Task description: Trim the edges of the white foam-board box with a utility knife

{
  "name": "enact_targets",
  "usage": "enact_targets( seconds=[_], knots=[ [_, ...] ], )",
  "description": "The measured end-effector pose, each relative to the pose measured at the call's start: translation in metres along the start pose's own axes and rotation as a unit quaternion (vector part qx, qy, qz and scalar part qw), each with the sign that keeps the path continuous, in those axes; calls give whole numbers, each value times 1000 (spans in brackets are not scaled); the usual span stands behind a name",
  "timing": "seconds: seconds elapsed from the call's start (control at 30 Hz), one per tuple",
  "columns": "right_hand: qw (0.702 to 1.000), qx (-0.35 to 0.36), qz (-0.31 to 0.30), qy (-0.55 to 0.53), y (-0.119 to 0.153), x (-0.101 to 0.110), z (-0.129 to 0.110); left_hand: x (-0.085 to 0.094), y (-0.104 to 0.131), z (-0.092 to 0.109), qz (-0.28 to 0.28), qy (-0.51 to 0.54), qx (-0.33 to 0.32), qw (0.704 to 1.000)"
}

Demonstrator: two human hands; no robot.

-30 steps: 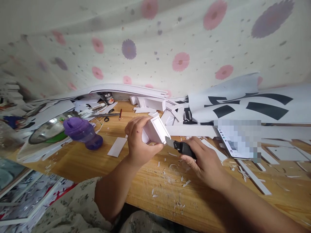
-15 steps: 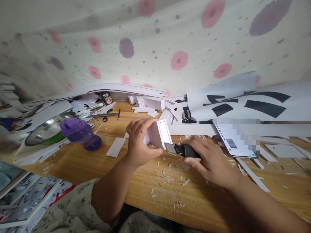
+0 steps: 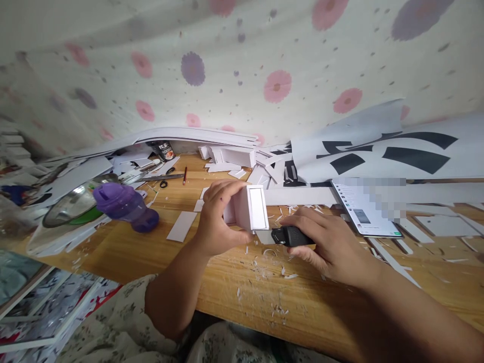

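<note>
My left hand (image 3: 219,217) is closed around a small white board box (image 3: 257,207), thumb under its lower edge and fingers over the top. The box's framed flat face is turned to the right. In my right hand (image 3: 325,242) is a black-handled utility knife (image 3: 293,236), its wide blade pointing left. The blade lies by the lower right corner of the box; whether it touches cannot be made out. Thin white shavings (image 3: 278,310) are scattered on the wooden table (image 3: 242,292) below both hands.
A purple bottle (image 3: 126,204) lies tilted beside a metal bowl (image 3: 56,212) on the left. Scissors (image 3: 162,177) and a pencil (image 3: 185,175) are farther back. On the right are a lit tablet (image 3: 365,212) and white strips. White board pieces (image 3: 234,156) stand behind the hands.
The box has turned a little, so its framed face shows more fully. The knife blade has dropped slightly relative to the box. The whole view has shifted slightly.
</note>
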State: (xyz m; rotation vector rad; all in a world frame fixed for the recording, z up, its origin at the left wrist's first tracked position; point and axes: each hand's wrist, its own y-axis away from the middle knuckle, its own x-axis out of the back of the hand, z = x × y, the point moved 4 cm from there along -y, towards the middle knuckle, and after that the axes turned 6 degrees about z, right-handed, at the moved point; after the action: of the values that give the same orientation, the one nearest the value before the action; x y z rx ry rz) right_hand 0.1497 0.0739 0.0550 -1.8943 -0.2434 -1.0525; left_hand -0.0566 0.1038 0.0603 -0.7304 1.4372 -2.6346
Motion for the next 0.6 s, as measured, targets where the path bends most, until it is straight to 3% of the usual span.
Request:
enact_targets(
  seconds=[0.6],
  knots=[
    [999,32,-8,13,2,0,1,2,-1,-2,-47,62,6,997]
  ],
)
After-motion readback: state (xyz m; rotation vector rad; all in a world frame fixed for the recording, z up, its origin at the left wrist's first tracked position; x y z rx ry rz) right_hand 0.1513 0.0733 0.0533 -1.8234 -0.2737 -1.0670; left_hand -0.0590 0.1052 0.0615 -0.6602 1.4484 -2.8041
